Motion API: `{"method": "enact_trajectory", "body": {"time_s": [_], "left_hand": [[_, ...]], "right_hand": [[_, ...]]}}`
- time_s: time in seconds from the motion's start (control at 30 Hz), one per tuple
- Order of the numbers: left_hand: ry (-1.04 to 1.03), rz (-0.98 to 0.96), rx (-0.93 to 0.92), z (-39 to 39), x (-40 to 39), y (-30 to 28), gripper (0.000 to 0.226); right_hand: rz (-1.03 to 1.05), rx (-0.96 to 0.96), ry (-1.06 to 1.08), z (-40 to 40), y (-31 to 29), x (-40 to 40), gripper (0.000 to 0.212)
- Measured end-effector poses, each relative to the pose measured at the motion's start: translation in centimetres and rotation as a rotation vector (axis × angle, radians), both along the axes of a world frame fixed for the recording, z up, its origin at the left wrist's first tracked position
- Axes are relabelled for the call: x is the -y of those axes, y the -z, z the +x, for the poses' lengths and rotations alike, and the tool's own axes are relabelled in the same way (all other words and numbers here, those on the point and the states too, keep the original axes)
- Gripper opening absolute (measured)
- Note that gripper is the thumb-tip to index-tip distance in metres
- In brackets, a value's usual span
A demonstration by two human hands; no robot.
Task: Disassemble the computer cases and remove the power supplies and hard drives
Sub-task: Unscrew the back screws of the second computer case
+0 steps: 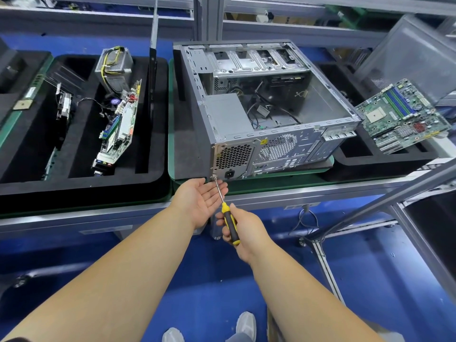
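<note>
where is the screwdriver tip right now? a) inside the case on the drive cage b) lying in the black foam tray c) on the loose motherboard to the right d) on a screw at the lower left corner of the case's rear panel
d: the right hand grips the screwdriver, its tip on a screw at the rear corner of the computer case, below the power supply; the left hand is cupped open beneath.

Bare matt grey sheet-metal computer case [269, 114], perforated at the rear, beside matt black foam trays [81, 183].
</note>
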State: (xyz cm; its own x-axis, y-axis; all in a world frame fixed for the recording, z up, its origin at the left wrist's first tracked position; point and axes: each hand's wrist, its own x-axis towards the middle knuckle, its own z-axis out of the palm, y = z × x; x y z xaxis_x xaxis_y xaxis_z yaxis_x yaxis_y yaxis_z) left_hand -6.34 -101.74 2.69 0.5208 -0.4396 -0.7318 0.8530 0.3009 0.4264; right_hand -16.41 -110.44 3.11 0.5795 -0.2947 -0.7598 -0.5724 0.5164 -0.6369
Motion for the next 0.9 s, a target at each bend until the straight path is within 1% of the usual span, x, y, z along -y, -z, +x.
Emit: {"method": "enact_trajectory", "body": {"time_s": [0.1,0.17,0.23,0.33,0.4,0.47,0.5,0.6,0.67,0.73,0.8,0.9], "left_hand": [[-0.004,0.004,-0.006,0.0,0.0,-0.2,0.043],[0.001,0.001,-0.009,0.1,0.0,-0.3,0.043],[0.001,-0.009,-0.013,0.0,0.0,-0.4,0.043],[-0.012,-0.020,-0.018,0.0,0.0,-0.4,0.042],[-0.016,-0.016,-0.017,0.0,0.0,-0.3,0.042],[-0.017,-0.013,-0.017,0.1,0.0,-0.3,0.042],[-0.018,-0.014,-0.018,0.1,0.0,-0.3,0.042],[-0.016,-0.018,-0.019,0.1,0.0,-0.2,0.042],[-0.011,-0.016,-0.019,0.1,0.0,-0.2,0.042],[-0.010,-0.022,-0.021,0.1,0.0,-0.2,0.042],[-0.010,-0.026,-0.021,0.1,0.0,-0.2,0.042],[-0.004,-0.019,-0.018,0.2,0.0,-0.2,0.042]], "right_hand": [[-0.111,0.001,-0.061,0.1,0.0,0.0,0.030],[-0.150,0.051,-0.064,0.0,0.3,-0.1,0.024],[-0.181,0.097,-0.061,-0.1,0.8,-0.4,0.023],[-0.272,0.095,-0.086,-0.1,1.3,-0.6,0.022],[-0.266,0.100,-0.074,0.2,1.3,-0.7,0.020],[-0.256,0.063,-0.103,0.4,1.1,-0.7,0.018],[-0.221,0.039,-0.100,0.5,0.9,-0.7,0.020],[-0.005,-0.012,0.019,0.6,0.1,-0.6,0.027],[0.050,-0.012,0.045,0.5,-0.2,-0.4,0.026],[0.025,-0.016,0.010,0.3,-0.2,-0.2,0.026],[-0.043,-0.033,-0.072,0.2,-0.1,-0.1,0.029],[-0.108,0.039,-0.136,-0.2,0.5,-0.3,0.023]]}}
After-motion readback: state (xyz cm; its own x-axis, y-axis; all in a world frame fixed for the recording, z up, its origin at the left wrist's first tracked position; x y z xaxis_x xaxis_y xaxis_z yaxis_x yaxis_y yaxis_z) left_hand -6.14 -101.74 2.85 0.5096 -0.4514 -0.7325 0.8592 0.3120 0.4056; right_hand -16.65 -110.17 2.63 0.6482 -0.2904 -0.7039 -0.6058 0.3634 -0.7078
